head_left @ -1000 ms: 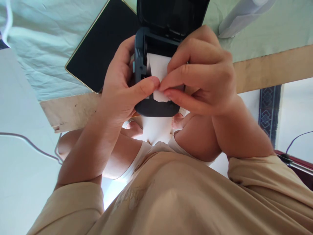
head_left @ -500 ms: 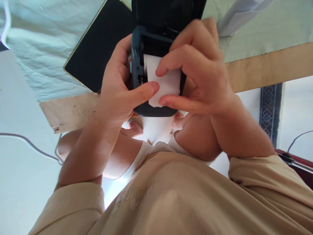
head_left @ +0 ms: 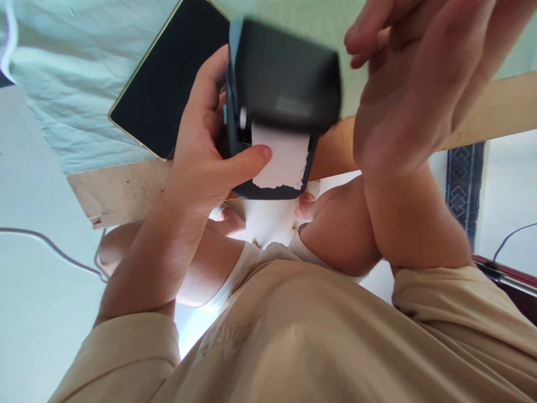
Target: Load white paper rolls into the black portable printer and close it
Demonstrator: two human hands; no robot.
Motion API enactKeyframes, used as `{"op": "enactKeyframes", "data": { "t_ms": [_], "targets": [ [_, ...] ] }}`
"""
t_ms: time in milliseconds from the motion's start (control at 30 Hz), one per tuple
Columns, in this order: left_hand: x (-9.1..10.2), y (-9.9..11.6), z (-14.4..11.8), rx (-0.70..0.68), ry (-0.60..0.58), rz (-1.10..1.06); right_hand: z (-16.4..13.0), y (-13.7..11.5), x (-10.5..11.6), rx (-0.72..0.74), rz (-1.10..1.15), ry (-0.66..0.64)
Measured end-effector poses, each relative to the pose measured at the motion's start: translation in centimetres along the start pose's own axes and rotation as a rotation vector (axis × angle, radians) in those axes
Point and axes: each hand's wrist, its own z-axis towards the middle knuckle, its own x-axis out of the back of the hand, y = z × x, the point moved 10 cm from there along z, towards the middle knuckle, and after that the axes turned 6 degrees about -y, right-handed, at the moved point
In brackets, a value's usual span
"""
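Note:
My left hand (head_left: 210, 140) grips a small dark portable receipt printer (head_left: 272, 194) by its left side, with the thumb lying across a strip of white paper (head_left: 285, 159). The paper has a ragged torn edge and sticks out toward me over the printer's front. Over the paper compartment, the black lid (head_left: 289, 78) is partly lowered and blurred by motion, hiding the inside. To the right of the printer, my right hand (head_left: 419, 73) is raised with its fingers apart, touching nothing that I can see.
A tablet-like dark panel (head_left: 168, 78) with a thin light border lies on the pale green cloth (head_left: 62, 112), left of the printer. The table's bare wooden edge (head_left: 121, 193) runs beneath. A pale cable (head_left: 46, 240) hangs at the left.
My right hand has let go of the paper and moved up and to the right. The printer's lid has swung down from upright over the compartment. My left hand keeps its hold.

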Motion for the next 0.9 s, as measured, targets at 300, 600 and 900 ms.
{"op": "enactKeyframes", "data": {
  "t_ms": [300, 600, 900],
  "targets": [
    [1.1, -1.6, 1.5, -0.230, -0.191, 0.009, 0.1, -1.4, -3.1, 0.158, -0.282, -0.271],
    [-0.3, 0.5, 0.5, -0.137, -0.114, 0.014, -0.9, -2.7, -4.1, 0.254, -0.239, -0.349],
    [-0.3, -0.8, 0.9, -0.176, -0.210, -0.018, -0.5, -2.3, -4.2, 0.261, -0.203, -0.374]
  ]
}}
